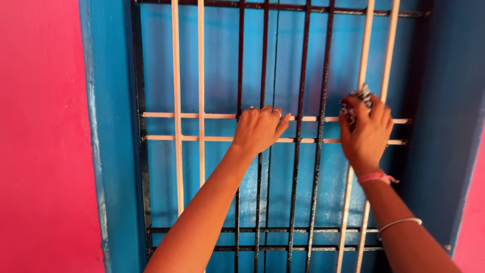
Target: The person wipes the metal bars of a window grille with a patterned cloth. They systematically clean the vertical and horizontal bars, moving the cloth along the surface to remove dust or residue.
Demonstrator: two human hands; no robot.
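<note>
A window grille [202,76] of black and cream-coloured metal bars stands in front of a closed blue shutter [283,71]. My left hand [258,129] grips the grille at the upper cream cross bar [161,115], fingers curled over it near the middle black bars. My right hand [366,135] presses a crumpled black-and-white patterned cloth [359,97] against the right cream upright bars at the same height. A pink thread band and a thin white bangle sit on my right wrist and forearm.
A pink wall [40,136] lies left of the blue window frame [108,151], and a strip of pink shows at the far right. Two black cross bars [202,230] run along the grille's lower part.
</note>
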